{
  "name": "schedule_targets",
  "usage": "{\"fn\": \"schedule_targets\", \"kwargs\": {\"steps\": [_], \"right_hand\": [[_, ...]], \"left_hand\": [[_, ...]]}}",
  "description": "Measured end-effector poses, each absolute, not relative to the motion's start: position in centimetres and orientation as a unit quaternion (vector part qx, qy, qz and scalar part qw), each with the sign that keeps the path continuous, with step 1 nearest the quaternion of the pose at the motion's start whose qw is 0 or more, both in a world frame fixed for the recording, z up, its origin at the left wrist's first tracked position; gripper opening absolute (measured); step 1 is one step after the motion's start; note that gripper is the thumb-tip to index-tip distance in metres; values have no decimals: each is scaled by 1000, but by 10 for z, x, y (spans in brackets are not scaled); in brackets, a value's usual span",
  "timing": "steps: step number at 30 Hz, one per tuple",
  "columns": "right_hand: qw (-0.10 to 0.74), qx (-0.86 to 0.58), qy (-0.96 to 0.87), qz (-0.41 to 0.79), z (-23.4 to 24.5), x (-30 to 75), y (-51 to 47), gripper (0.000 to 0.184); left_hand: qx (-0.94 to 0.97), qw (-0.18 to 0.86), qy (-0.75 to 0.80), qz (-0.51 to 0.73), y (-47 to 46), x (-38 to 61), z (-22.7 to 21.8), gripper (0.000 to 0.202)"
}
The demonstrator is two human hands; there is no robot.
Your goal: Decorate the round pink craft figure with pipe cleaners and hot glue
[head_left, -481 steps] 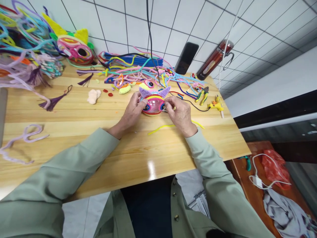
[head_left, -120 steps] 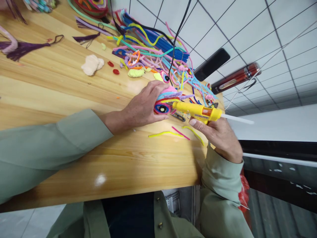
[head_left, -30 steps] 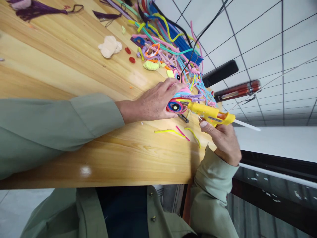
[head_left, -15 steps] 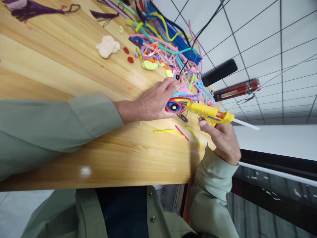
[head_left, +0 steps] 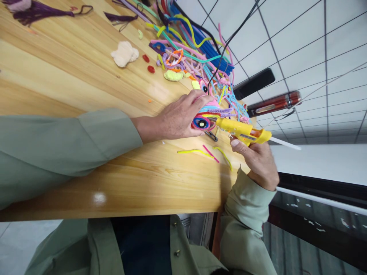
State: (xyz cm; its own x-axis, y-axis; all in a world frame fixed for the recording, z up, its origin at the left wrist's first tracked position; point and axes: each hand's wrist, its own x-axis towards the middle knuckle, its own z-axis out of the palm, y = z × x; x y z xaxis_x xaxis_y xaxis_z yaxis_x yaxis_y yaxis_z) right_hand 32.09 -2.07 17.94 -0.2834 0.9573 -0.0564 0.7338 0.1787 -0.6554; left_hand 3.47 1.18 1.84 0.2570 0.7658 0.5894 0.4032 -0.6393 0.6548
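Wooden table takes up most of the view, under both forearms. Beyond the L hand lies a big tangle of pipe cleaners in many colours, w/ a black cord rising out of it. Past the R hand, off the table's far edge, a black phone leans on the tiled wall. A red flask is just beside it.

L hand: fingers curled over the top of the pipe-cleaner face, holding it down on the table. The face sits btwn the two hands, its round blue-red eye turned toward the R hand.

R hand: closed round the grip of a yellow glue gun, forefinger at the trigger; can't tell how hard it presses. The nozzle tip touches the face right by the eye. A white glue stick pokes out the gun's back end, pointing away from the L hand.

Smaller bits:
- Cream fuzzy piece lies well beyond the L wrist.
- Yellow strand & pink strand lie on the table just under the gun, on the near side of the face.
- Two red discs sit btwn the cream fuzzy piece & the tangle.
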Motion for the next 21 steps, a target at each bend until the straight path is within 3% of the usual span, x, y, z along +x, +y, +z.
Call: {"fn": "schedule_targets", "kwargs": {"steps": [21], "right_hand": [[191,-560,-748,302,181,317,-21,46]], "left_hand": [[766,199,376,482,11,34,20,100]]}}
